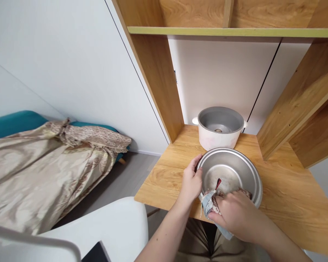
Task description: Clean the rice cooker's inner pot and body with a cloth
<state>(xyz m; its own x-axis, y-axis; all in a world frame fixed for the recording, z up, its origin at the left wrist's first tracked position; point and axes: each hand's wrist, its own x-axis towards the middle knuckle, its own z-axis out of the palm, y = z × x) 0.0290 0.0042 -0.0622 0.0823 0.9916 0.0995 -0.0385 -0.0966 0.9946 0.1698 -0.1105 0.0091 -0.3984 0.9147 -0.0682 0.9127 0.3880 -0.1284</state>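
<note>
A round silver metal inner pot (236,165) sits near the front of the wooden desk, its inside facing up. My left hand (192,180) grips its rim on the left side, thumb on the inner edge. Inside the near part of the pot, my right hand (233,214) clutches a patterned cloth (207,203) with pale blue and brown parts. One end of the cloth hangs over the near rim, and a small red-and-black tag shows above it. Right behind the pot stands a white rice cooker body (218,140) with no lid on it, grey inside.
Wooden side panels and a shelf (226,32) frame the desk (155,183) at the back. To the left are a white chair (120,222) with a dark flat object (97,253) on it and a teal sofa (19,122) draped with a beige cover (43,171).
</note>
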